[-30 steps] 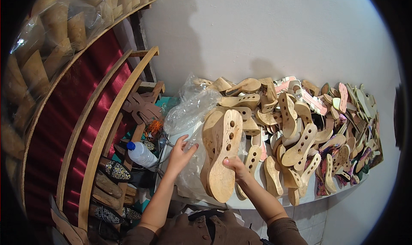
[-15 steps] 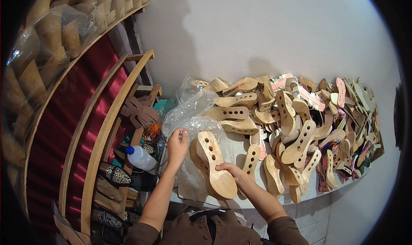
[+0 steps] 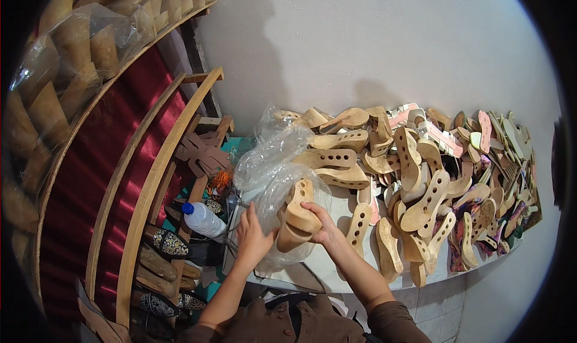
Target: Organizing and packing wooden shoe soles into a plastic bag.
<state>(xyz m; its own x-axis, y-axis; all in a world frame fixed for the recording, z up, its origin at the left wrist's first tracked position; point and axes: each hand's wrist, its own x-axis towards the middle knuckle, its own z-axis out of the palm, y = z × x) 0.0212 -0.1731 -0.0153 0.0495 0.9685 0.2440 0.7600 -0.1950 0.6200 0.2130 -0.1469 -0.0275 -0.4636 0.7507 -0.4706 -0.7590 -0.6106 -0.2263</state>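
My right hand point(image 3: 323, 224) grips a pair of pale wooden shoe soles point(image 3: 300, 215) by the right side, its thumb lying across the upper one. The two are stacked and tilted, with dark holes showing at the far end of the upper sole. My left hand point(image 3: 253, 238) is just left of them with its fingers apart, holding nothing. Its thumb is close to the lower sole; whether it touches I cannot tell. Clear plastic bags point(image 3: 273, 156) lie crumpled behind and under the soles, on the pale table point(image 3: 336, 271).
Many more wooden soles point(image 3: 424, 200) are heaped on the table's right, with pink-and-white straps point(image 3: 442, 138) among them. To the left stand a blue-capped bottle point(image 3: 204, 221), a wooden rack point(image 3: 162, 156) and patterned shoes point(image 3: 167, 242). A white wall point(image 3: 372, 36) rises behind.
My right hand has turned the wooden soles so they stand more steeply and sit farther from me. My left hand has come down beside them, its curled fingers now spread.
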